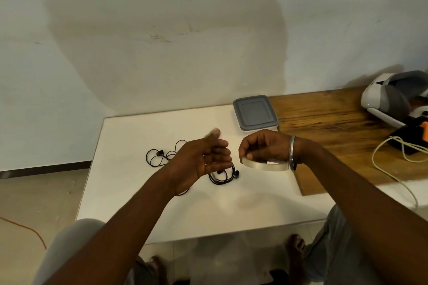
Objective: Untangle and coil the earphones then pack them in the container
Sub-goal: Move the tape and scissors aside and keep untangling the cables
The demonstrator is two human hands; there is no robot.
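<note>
Black tangled earphones point(155, 158) lie on the white table point(243, 203), partly hidden under my left hand. My left hand point(203, 162) hovers above them, palm turned right, fingers loosely curled, thumb up and blurred; I see nothing in it. To its right, my right hand point(266, 146) grips a roll of clear tape point(266, 166) from above, just over the table. A square container point(254, 112) with a grey lid on it stands at the table's back edge, behind my right hand.
A wooden board point(335, 127) covers the table's right side. On it sit a white and grey headset point(389, 97), a black and orange device point(414, 134) and a pale cable point(391, 169). A wall rises close behind the table. My knees and feet show below the front edge.
</note>
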